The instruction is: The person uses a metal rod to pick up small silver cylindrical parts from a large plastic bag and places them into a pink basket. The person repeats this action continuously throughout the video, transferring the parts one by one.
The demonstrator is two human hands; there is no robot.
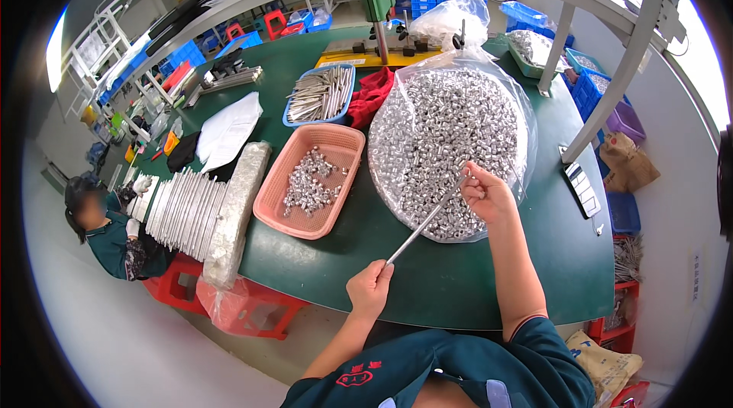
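Note:
My left hand (369, 287) is closed round the near end of a thin metal rod (424, 225). The rod slants up and to the right over a large heap of small silvery metal fittings (458, 118), which lies in a clear plastic bag (379, 171). At the rod's far end my right hand (490, 194) pinches with thumb and fingertips; whether a small fitting is also between them is hidden. Left of the heap stands a pink plastic basket (269, 205) with a smaller pile of fittings (311, 182) inside.
Behind the pink basket are a blue tray of metal rods (319, 95) and a red cloth (372, 95). A green press (377, 1) stands farther back. A phone (582, 189) lies at the right edge. On the left, a co-worker (114, 228) sits beside stacked rods (183, 213).

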